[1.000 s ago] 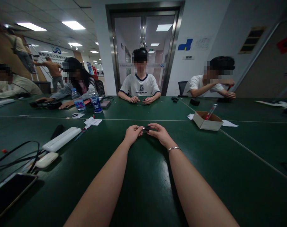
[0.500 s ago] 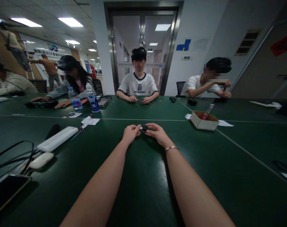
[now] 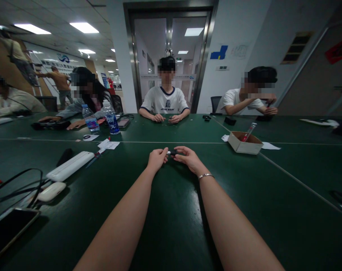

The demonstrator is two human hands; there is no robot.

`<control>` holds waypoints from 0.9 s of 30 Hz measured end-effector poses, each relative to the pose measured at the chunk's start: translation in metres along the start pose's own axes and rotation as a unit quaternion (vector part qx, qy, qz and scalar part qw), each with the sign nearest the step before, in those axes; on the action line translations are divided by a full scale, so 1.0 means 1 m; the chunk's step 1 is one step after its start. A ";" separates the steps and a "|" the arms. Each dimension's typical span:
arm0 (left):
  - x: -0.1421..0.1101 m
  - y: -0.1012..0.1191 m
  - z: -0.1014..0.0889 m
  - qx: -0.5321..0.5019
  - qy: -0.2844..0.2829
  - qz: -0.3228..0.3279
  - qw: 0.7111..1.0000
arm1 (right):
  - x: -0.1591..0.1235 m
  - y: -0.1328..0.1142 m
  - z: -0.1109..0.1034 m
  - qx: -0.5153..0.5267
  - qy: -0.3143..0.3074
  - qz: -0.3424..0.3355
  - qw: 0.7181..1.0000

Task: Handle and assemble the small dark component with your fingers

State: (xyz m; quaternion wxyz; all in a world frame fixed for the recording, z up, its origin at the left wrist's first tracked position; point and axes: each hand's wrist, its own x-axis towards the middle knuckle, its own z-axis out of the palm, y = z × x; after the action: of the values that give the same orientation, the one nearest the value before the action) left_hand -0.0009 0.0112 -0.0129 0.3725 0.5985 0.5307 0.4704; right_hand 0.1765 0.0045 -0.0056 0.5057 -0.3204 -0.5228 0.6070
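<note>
Between my hands, just above the green table [image 3: 171,210], is a small black stick with a silver end [image 3: 173,153]; its exact kind is too small to make out. My left hand [image 3: 157,159] pinches the silver end between thumb and fingertips. From the other side, my right hand [image 3: 188,158] has its thumb and fingers curved around the black end. The fingertips partly cover both ends. A metal bracelet [image 3: 206,176] circles my right wrist.
Left of my arms lie a white power strip [image 3: 70,166], a white case [image 3: 51,192], cables and a phone [image 3: 11,233]. Two bottles [image 3: 111,118] stand farther back. An open box [image 3: 245,145] holding a red-and-clear tube sits right. Several people sit around the table.
The view has shifted very slightly. Both hands keep their hold on the small stick, and slightly more of its silver end shows.
</note>
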 end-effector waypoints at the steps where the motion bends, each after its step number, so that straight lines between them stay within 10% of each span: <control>1: 0.000 0.001 0.000 0.003 0.000 -0.002 1.000 | 0.000 0.000 0.000 -0.001 0.000 0.000 1.000; 27: -0.003 -0.003 0.001 -0.090 -0.043 0.069 0.993 | 0.003 -0.003 0.008 0.000 0.103 0.060 0.993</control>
State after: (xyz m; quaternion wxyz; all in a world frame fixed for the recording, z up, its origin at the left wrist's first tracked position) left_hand -0.0003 0.0085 -0.0167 0.4137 0.6175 0.4270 0.5149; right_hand 0.1688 0.0048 -0.0001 0.5192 -0.4122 -0.4478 0.6000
